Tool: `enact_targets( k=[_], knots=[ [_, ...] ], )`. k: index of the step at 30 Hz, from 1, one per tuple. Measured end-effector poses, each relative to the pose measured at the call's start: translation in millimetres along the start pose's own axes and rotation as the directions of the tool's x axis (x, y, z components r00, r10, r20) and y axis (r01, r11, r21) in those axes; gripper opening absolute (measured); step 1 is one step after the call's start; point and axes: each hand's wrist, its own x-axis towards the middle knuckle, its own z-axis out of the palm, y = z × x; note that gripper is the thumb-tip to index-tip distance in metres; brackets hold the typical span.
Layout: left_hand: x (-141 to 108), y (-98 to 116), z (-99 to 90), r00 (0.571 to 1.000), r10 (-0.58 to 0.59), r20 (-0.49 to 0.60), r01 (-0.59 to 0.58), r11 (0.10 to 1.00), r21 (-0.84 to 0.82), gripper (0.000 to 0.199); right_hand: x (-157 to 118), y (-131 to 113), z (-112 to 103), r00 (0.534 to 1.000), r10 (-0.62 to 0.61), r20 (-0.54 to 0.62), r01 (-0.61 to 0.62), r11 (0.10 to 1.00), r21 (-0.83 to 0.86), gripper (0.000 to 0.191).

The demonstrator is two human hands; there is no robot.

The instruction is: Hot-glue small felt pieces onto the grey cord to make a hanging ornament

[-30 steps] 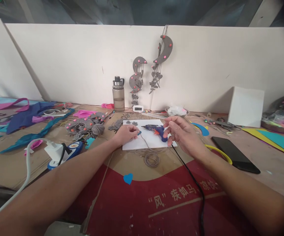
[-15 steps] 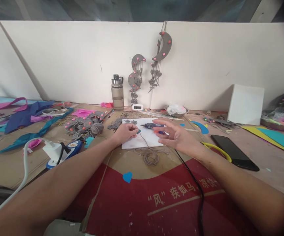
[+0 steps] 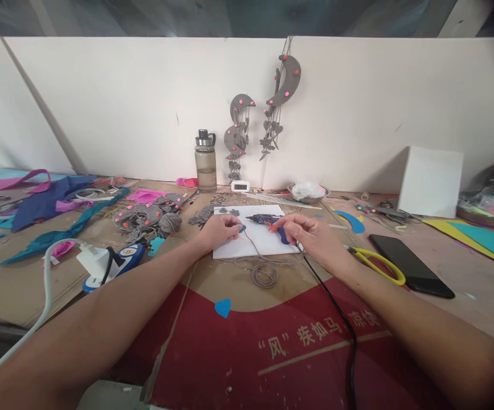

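In the head view my left hand pinches a small blue piece over the white board. A thin grey cord trails from that piece to a loose coil in front of the board. My right hand is closed at the back of a dark blue hot glue gun with an orange trigger, its nozzle pointing left toward my left hand. The gun's black cable runs toward me. Small grey felt flowers lie at the board's far edge.
Yellow-handled scissors and a black phone lie right of my right forearm. A blue paper heart rests in front. Left are a power strip and decorated grey felt. A water bottle stands behind.
My right hand was spread beside the glue gun; its fingers have now closed on the gun's rear part. My left hand keeps its pinch on the blue piece.
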Motion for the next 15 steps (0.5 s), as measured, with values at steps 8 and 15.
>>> enact_targets(
  k=[8,15],
  knots=[
    [-2.3,9.7,-3.8,1.0,0.019,-0.008,-0.02,0.983,-0.183,0.026,1.9,14.9,13.4,0.997,-0.039,0.073,-0.001,0.871,0.491,0.061],
    [-20.5,36.5,-1.9,0.896,0.18,0.405,-0.034,0.939,-0.342,0.025,-0.1,15.4,24.4,0.997,-0.078,0.009,0.057,0.798,0.6,0.054]
  ],
)
